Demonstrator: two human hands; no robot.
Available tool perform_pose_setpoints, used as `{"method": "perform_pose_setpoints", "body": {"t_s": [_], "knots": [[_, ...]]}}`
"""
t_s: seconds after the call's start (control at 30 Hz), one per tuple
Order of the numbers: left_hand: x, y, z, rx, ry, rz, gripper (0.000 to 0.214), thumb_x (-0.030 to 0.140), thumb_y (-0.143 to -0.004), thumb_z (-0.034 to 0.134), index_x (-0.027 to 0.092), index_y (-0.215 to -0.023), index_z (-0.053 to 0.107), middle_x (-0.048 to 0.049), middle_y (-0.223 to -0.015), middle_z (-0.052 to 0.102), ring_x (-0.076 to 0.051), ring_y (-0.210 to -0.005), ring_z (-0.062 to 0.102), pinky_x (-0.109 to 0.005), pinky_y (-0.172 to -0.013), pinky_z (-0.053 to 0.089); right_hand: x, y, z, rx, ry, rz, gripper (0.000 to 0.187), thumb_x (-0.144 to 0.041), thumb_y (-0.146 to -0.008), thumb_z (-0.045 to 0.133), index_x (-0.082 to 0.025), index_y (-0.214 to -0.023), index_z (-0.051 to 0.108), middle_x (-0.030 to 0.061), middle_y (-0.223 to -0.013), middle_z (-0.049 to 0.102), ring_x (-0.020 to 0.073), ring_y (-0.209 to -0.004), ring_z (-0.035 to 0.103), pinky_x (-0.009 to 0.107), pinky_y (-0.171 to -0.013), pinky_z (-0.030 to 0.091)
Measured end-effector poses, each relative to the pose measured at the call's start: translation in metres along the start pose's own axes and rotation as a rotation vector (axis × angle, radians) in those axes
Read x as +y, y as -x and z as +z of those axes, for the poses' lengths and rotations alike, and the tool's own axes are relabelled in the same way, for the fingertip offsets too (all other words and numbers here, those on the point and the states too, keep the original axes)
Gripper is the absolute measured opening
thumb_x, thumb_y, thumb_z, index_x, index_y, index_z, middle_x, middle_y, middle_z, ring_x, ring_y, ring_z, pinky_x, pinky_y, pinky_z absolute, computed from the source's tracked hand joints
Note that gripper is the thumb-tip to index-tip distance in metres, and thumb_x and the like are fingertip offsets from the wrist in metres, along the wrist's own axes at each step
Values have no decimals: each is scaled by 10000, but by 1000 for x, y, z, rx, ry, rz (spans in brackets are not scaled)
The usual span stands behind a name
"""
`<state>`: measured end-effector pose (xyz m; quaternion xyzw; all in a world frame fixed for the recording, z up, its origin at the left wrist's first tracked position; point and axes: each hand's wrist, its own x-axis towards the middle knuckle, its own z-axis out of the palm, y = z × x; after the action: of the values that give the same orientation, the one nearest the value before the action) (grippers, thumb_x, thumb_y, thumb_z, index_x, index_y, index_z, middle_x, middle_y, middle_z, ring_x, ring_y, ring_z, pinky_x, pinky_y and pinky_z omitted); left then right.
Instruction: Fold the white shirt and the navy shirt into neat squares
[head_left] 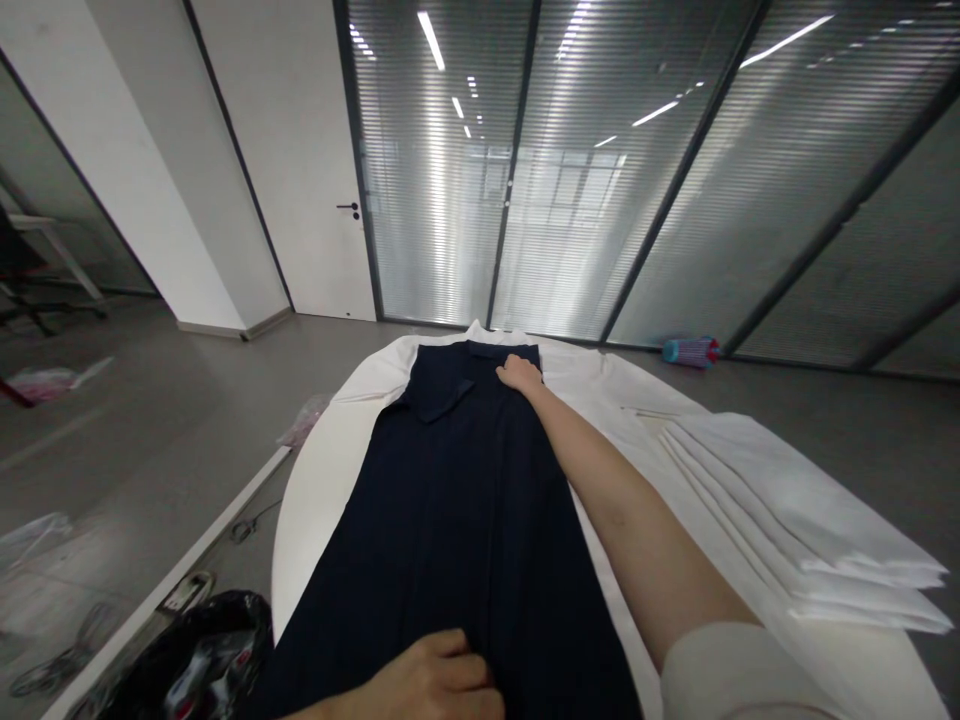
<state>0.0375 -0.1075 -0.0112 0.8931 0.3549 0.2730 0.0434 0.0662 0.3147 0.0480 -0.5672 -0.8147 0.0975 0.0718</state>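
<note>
A long dark navy garment lies flat along a white table, its far end with a flap or pocket near the table's far edge. My right hand reaches to the far end and rests on the cloth, fingers curled down onto it. My left hand sits on the near end of the garment, fingers bent and pressing or pinching the fabric. Whether either hand grips the cloth I cannot make out for certain.
Several folded white cloths are stacked on the table's right side. A black plastic bag lies on the floor at lower left. A glass wall with blinds and a white door stand behind; a teal and pink object lies by the glass.
</note>
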Motion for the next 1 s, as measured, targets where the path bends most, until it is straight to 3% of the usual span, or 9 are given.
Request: {"method": "perform_pose_setpoints", "body": {"t_s": [0.1, 0.17, 0.2, 0.3, 0.4, 0.5, 0.6, 0.73, 1.0], "knots": [[6, -7, -29, 11, 13, 5, 201, 308, -1044, 512, 192, -927, 628, 4, -776, 678, -125, -711, 605, -295, -667, 404, -18, 15, -9, 46, -6, -82, 370, -378, -992, 506, -136, -1242, 632, 200, -1301, 627, 313, -1192, 621, 405, -957, 492], [4, -7, -61, 70, 33, -49, 215, 318, -1050, 487, 193, -1031, 661, -28, -836, 694, -147, -760, 617, -309, -708, 429, -41, 38, -12, 83, -27, -244, 294, -321, -1006, 488, -184, -1220, 635, 137, -1293, 628, 245, -1167, 618, 338, -962, 467], [2, -6, -77, 130, 49, -107, 238, 318, -1052, 474, 186, -1027, 671, -40, -831, 687, -152, -765, 618, -308, -713, 442, -55, 54, -11, 87, -44, -374, 253, -294, -1005, 494, -204, -1185, 647, 101, -1252, 644, 207, -1125, 624, 297, -946, 458], [-13, 5, -118, 363, 100, -333, 263, 235, -1040, 465, 182, -928, 697, -37, -776, 663, -140, -729, 621, -262, -669, 464, -95, 118, -3, 15, -90, -1046, 200, -232, -1001, 503, -165, -1064, 681, 74, -1060, 677, 158, -941, 630, 258, -856, 454], [-27, 14, -141, 514, 145, -561, 314, 257, -1010, 502, 189, -771, 695, -16, -699, 653, -137, -661, 627, -239, -624, 479, -121, 194, 12, -49, 27, -1621, 223, -265, -993, 533, -162, -1110, 692, 81, -1049, 683, 178, -942, 617, 286, -836, 456], [-32, 16, -148, 567, 236, -716, 398, 357, -978, 533, 190, -650, 682, -18, -642, 644, -150, -622, 629, -244, -596, 501, -126, 259, 24, 41, 73, -1947, 295, -256, -996, 528, -207, -1254, 661, 74, -1269, 667, 207, -1135, 582, 340, -951, 432], [-32, 14, -148, 588, 303, -787, 411, 433, -943, 569, 189, -650, 720, -27, -633, 649, -159, -619, 636, -249, -589, 520, -120, 299, 29, 109, 51, -2052, 367, -324, -1044, 470, -213, -1368, 603, 55, -1378, 630, 213, -1195, 571, 369, -960, 432], [-34, 12, -145, 575, 344, -824, 422, 484, -920, 596, 180, -661, 733, -32, -644, 661, -158, -629, 638, -252, -606, 528, -118, 317, 31, 103, 52, -2019, 397, -340, -1040, 491, -169, -1385, 586, 69, -1283, 663, 201, -1060, 617, 350, -886, 448], [-44, 10, -145, 580, 373, -880, 424, 497, -919, 585, 165, -711, 745, -33, -645, 665, -155, -650, 623, -262, -640, 510, -129, 320, 36, 196, -126, -1951, 240, -237, -1029, 465, -242, -987, 702, 26, -1094, 678, 180, -906, 588, 337, -800, 424]]}}
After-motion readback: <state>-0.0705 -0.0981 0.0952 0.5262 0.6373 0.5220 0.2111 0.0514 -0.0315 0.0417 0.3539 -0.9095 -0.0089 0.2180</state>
